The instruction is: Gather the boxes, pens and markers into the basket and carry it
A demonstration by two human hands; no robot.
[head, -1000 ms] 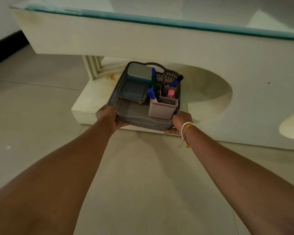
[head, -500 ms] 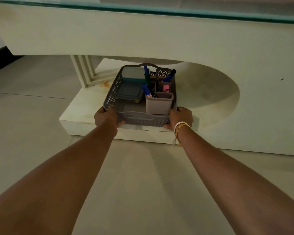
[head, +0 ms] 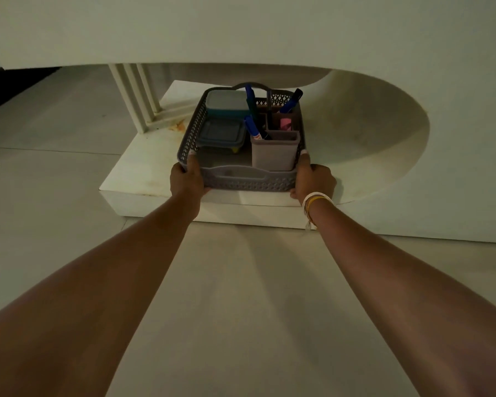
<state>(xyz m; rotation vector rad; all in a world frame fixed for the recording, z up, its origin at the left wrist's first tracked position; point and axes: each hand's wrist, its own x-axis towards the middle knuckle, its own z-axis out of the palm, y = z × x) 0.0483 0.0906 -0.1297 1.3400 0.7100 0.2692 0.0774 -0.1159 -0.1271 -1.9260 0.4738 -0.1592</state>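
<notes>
The loaded grey basket point(head: 242, 179) is gripped at its near corners by the left hand point(head: 187, 179) and right hand point(head: 312, 179) on the table's lower shelf point(head: 143, 179); releasing is judged next.

Grey lattice-patterned basket point(head: 242, 183), blue markers point(head: 291, 102), teal box point(head: 226, 106).

Head view: 2 bare forearms, no sleeves visible up to the frame edge. Left hand point(head: 187, 179): no rings, no watch, wrist bare. Right hand point(head: 312, 181): wrist carries a stack of thin bracelets point(head: 315, 202), white bands with yellow-orange ones beside them; a short pale thread end hangs from the stack. Pale nail visible on each thumb. Count of bands unclear.
</notes>
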